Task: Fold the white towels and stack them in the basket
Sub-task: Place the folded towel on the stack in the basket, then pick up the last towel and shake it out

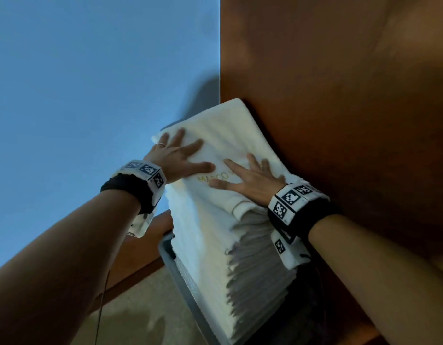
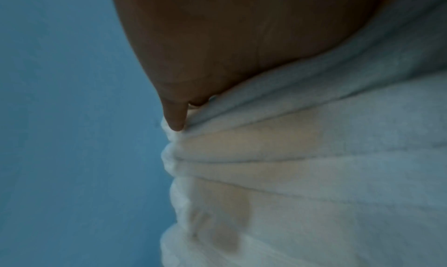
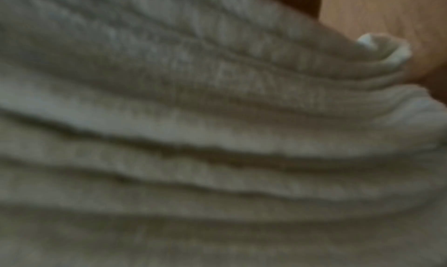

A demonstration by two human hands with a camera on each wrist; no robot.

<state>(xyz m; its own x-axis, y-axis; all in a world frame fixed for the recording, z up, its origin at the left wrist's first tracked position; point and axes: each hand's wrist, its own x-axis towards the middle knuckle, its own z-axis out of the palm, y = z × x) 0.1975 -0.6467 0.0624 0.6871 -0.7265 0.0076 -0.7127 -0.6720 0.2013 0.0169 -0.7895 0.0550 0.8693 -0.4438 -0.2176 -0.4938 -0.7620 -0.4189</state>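
A tall stack of folded white towels [image 1: 210, 245] rises out of a grey basket [image 1: 188, 280]. The top towel [image 1: 230, 130] carries gold lettering. My left hand [image 1: 178, 155] lies flat on its left part, fingers spread and straight. My right hand [image 1: 250, 178] lies flat on its near right part, fingers spread too. The left wrist view shows my palm [image 2: 241, 41] above the stacked towel edges [image 2: 290, 156], one finger [image 2: 175, 116] touching their corner. In the right wrist view only blurred layered towel folds [image 3: 193, 127] fill the picture.
A brown wooden panel [image 1: 340, 83] stands right behind and to the right of the stack. A blue wall [image 1: 91, 95] is on the left. A wooden ledge [image 1: 145, 247] and beige floor [image 1: 145, 307] lie below the basket's left side.
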